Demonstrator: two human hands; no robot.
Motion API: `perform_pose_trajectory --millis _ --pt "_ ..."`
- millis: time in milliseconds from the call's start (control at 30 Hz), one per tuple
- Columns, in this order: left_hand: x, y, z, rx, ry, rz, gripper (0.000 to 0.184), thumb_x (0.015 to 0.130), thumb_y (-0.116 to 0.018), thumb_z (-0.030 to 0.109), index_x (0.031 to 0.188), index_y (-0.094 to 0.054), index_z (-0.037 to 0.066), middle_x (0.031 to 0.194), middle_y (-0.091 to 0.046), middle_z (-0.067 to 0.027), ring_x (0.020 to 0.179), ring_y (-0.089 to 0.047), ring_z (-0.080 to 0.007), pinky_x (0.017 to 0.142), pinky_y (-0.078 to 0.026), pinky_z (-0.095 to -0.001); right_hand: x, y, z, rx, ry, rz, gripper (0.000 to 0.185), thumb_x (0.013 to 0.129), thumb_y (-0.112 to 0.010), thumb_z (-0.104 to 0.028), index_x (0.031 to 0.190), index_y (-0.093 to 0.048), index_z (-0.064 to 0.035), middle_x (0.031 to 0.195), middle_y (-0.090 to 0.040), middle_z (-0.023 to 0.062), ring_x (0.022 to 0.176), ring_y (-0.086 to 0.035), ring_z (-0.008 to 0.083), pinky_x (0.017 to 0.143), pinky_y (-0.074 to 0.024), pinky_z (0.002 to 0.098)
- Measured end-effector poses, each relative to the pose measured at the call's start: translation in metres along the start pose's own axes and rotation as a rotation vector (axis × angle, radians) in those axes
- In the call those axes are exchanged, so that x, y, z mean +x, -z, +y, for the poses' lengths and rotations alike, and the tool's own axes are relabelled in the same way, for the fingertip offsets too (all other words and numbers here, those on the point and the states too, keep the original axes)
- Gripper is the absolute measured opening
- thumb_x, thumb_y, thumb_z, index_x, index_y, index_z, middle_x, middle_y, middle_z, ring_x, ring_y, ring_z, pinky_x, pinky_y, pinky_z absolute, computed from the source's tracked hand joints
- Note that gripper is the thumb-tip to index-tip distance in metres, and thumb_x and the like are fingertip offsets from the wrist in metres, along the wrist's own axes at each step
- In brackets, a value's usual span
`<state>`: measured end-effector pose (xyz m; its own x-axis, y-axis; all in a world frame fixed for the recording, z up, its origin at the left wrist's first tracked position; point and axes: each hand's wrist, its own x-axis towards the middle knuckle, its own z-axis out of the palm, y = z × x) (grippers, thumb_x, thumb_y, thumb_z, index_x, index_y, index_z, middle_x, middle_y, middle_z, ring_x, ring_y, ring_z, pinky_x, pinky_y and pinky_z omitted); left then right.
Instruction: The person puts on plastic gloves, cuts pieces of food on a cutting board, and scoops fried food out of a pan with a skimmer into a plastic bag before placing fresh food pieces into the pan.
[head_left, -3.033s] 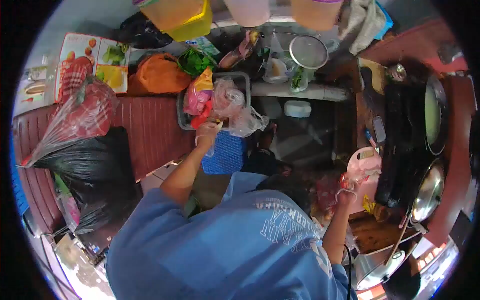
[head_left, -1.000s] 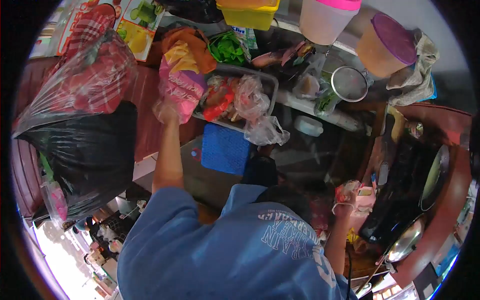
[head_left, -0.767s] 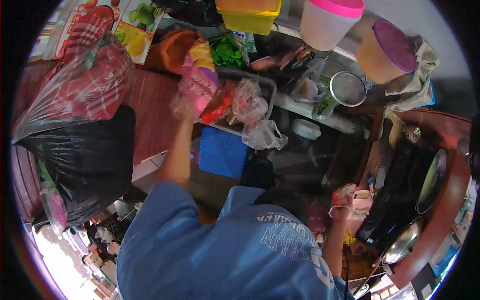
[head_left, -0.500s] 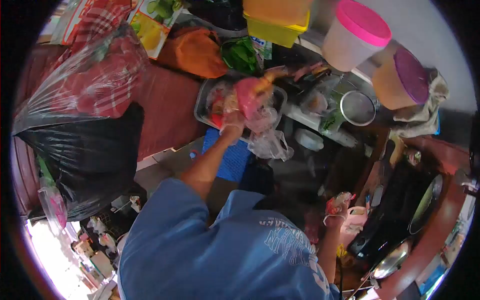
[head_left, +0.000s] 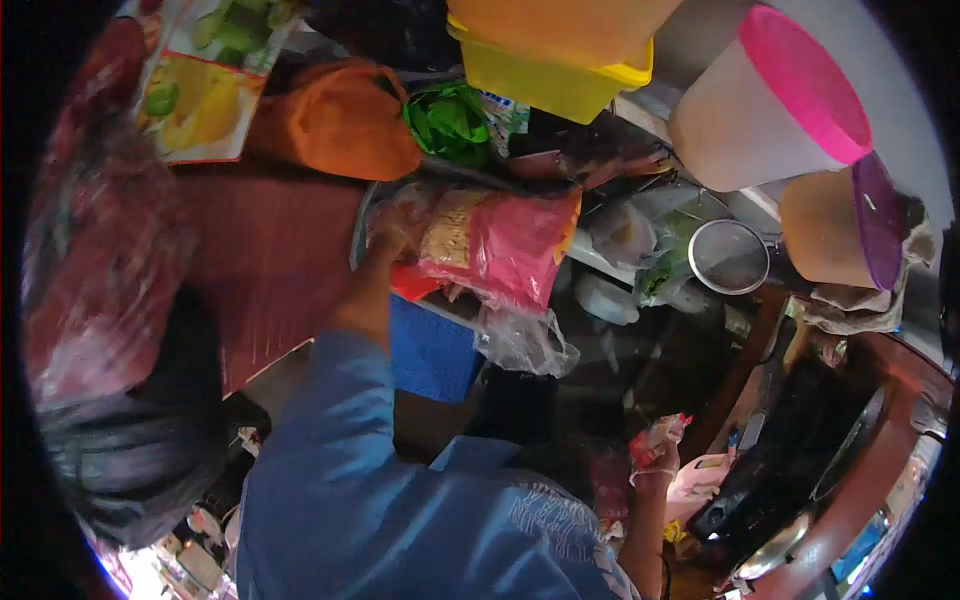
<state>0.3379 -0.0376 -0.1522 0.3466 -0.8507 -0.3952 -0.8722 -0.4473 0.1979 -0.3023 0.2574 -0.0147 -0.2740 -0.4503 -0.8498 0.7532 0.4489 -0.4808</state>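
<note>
My left hand (head_left: 398,232) reaches over a clear plastic tub (head_left: 362,235), its fingers closed on the left end of a pink plastic packet (head_left: 510,245). The packet has a yellowish printed panel and a yellow edge; its contents cannot be made out. Below it hangs a crumpled clear plastic bag (head_left: 525,340). Something red (head_left: 412,284) shows under the packet. At the lower right, my right hand (head_left: 657,462) is closed around a small crumpled red-and-white packet (head_left: 660,436), beside a pink basket (head_left: 700,480).
A blue textured box (head_left: 430,345) stands below the tub. Behind are an orange bag (head_left: 350,120), green leaves in plastic (head_left: 447,122), a yellow container (head_left: 550,80) and a pink-lidded tub (head_left: 765,105). A strainer (head_left: 728,257) lies to the right; large plastic bags (head_left: 110,270) hang left.
The pink packet, blurred before, now lies with its broad side facing me over the tub, still in my left hand. My view has shifted closer. My right hand keeps its small packet.
</note>
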Motion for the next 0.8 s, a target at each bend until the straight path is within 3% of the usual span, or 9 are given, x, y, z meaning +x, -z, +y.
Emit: perform_pose_trajectory --millis 133,267,367,433,467,533,600,700,800 --pt "0.096 -0.101 -0.072 0.038 -0.191 -0.171 0.041 0.092 -0.057 0.041 0.109 -0.063 0.004 0.1 -0.067 -0.016 0.09 -0.063 -0.0306 0.084 -0.053 -0.0421 0.004 -0.003 0.008 -0.031 -0.029 0.019 0.03 0.084 -0.056 -0.016 0.111 -0.057 -0.0029 0.096 -0.064 0.0095 0.086 -0.065 0.0245 0.078 -0.0565 0.0382" --pt "0.141 -0.132 -0.129 -0.077 -0.341 -0.179 0.032 0.097 -0.05 0.031 0.11 -0.063 0.005 0.097 -0.066 -0.0138 0.088 -0.064 -0.0264 0.084 -0.053 -0.0409 -0.018 -0.058 0.014 -0.039 -0.024 0.09 0.028 0.083 -0.054 -0.013 0.11 -0.056 -0.0038 0.094 -0.063 0.0091 0.082 -0.064 0.0245 0.075 -0.0557 0.0373" --pt "0.092 -0.056 -0.08 0.072 -0.152 -0.149 0.031 0.096 -0.054 0.03 0.109 -0.065 0.004 0.098 -0.066 -0.014 0.09 -0.064 -0.0273 0.083 -0.053 -0.0412 -0.015 -0.066 0.019 0.021 -0.099 -0.056 0.029 0.081 -0.054 -0.012 0.109 -0.056 -0.0041 0.092 -0.062 0.0092 0.08 -0.063 0.0255 0.073 -0.0552 0.0363" --pt "0.119 -0.082 -0.137 0.042 -0.231 -0.282 0.033 0.096 -0.056 0.03 0.112 -0.066 0.004 0.101 -0.067 -0.0146 0.093 -0.064 -0.0256 0.083 -0.052 -0.0389 -0.019 -0.079 0.021 0.022 -0.053 0.212 0.033 0.078 -0.054 -0.013 0.109 -0.056 -0.0033 0.089 -0.062 0.0099 0.08 -0.063 0.0272 0.073 -0.0551 0.0369" --pt "0.122 -0.083 -0.148 0.026 -0.269 -0.347 0.033 0.096 -0.057 0.031 0.113 -0.066 0.004 0.103 -0.067 -0.015 0.094 -0.064 -0.0248 0.083 -0.052 -0.0378 -0.017 -0.071 0.021 0.024 -0.058 0.211 0.033 0.078 -0.054 -0.013 0.109 -0.056 -0.0033 0.089 -0.062 0.0099 0.08 -0.063 0.0272 0.073 -0.0551 0.0369" --pt "0.116 -0.071 -0.159 0.15 -0.334 -0.376 0.032 0.094 -0.054 0.03 0.109 -0.068 0.005 0.107 -0.068 -0.0169 0.1 -0.065 -0.029 0.088 -0.05 -0.0416 -0.008 -0.047 0.015 0.053 -0.144 -0.035 0.031 0.089 -0.058 -0.024 0.114 -0.057 -0.006 0.1 -0.066 0.0108 0.086 -0.067 0.0264 0.072 -0.0577 0.0383" --pt "0.094 -0.034 -0.148 0.292 -0.351 -0.331 0.032 0.093 -0.051 0.029 0.105 -0.07 0.006 0.109 -0.069 -0.0184 0.105 -0.065 -0.0342 0.093 -0.048 -0.0465 -0.001 -0.035 0.011 -0.003 -0.135 -0.067 0.03 0.089 -0.058 -0.023 0.114 -0.057 -0.006 0.099 -0.066 0.0104 0.084 -0.067 0.0253 0.071 -0.0574 0.038" --pt "0.076 0.0 -0.141 0.214 -0.411 -0.271 0.03 0.091 -0.053 0.027 0.108 -0.069 0.007 0.113 -0.068 -0.017 0.108 -0.063 -0.0342 0.095 -0.047 -0.0464 0.003 -0.032 0.012 -0.027 -0.106 -0.107 0.03 0.089 -0.058 -0.022 0.114 -0.057 -0.006 0.098 -0.065 0.0093 0.082 -0.065 0.0228 0.071 -0.0562 0.0373" --pt "0.085 -0.019 -0.167 -0.399 -0.515 -0.095 0.029 0.092 -0.054 0.025 0.108 -0.069 0.006 0.115 -0.067 -0.0181 0.111 -0.062 -0.0335 0.093 -0.048 -0.0435 -0.007 -0.051 0.018 -0.02 -0.031 -0.014 0.029 0.089 -0.058 -0.021 0.113 -0.056 -0.0056 0.096 -0.064 0.0085 0.082 -0.063 0.0215 0.071 -0.0551 0.0367"
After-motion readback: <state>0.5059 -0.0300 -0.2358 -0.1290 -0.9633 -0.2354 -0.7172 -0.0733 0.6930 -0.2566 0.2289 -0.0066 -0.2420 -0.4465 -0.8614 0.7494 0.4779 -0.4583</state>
